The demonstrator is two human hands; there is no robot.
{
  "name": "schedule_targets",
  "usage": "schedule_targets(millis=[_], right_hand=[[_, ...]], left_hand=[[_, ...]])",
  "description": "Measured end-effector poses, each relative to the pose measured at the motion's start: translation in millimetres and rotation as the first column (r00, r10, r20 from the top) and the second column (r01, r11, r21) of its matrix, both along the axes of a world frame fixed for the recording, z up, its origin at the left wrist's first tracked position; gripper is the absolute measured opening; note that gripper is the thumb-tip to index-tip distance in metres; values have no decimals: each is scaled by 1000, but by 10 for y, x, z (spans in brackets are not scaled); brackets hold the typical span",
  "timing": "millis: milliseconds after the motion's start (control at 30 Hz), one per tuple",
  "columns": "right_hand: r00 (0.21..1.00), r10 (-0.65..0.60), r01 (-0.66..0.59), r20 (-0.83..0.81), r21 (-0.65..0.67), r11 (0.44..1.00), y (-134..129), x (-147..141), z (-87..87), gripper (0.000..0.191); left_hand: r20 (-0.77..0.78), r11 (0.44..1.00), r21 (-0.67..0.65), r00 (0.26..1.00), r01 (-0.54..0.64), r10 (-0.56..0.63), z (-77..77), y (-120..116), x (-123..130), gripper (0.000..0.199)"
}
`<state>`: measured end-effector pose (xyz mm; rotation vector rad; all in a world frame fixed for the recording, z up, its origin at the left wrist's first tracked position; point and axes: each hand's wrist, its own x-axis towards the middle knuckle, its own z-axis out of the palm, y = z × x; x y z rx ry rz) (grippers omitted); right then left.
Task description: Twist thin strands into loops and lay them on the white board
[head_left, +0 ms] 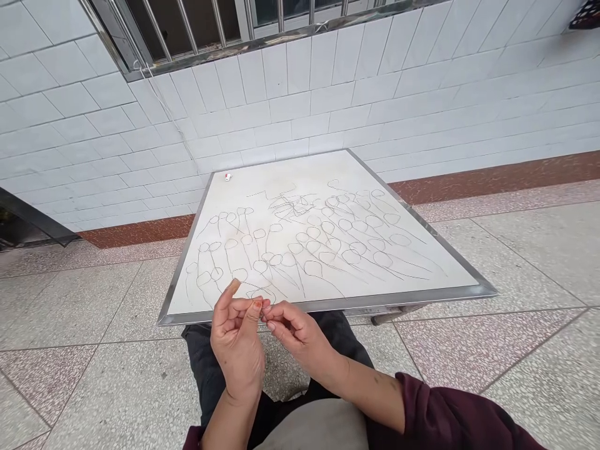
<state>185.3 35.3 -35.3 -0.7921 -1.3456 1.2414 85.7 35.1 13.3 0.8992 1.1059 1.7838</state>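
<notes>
My left hand point(240, 340) is raised just over the near edge of the table, thumb and forefinger pinched together and the other fingers curled or partly raised. My right hand point(297, 337) meets it from the right, its thumb and fingertips closed in a pinch. The fingertips of both hands nearly touch; what they hold is too small or hidden to make out. Beyond them, several thin dark wire pieces with round loops and long tails point(313, 269) lie spread over the white tabletop point(187, 300). Farther back is a tangled bunch of thin wires point(295, 205).
A small white-and-red item point(228, 177) sits in the table's far left corner. Metal trim point(328, 305) edges the table. Behind it stands a white tiled wall point(281, 119) with a barred window point(215, 25). My legs point(201, 362) are under the near edge, above a speckled floor point(117, 387).
</notes>
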Motion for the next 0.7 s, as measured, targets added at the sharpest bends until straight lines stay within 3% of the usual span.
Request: schedule_targets(millis=[367, 567, 700], right_hand=[[992, 32, -46, -126, -110, 993, 2, -47, -36, 5], [996, 50, -49, 75, -22, 999, -4, -1, -56, 13], [993, 8, -8, 119, -1, 1000, 1, -4, -76, 14]], left_hand=[[39, 1000, 0, 999, -2, 2, -9, 22, 19, 45], [34, 1000, -7, 999, -22, 22, 8, 31, 6, 46], [37, 1000, -26, 999, -8, 9, -15, 57, -4, 46]])
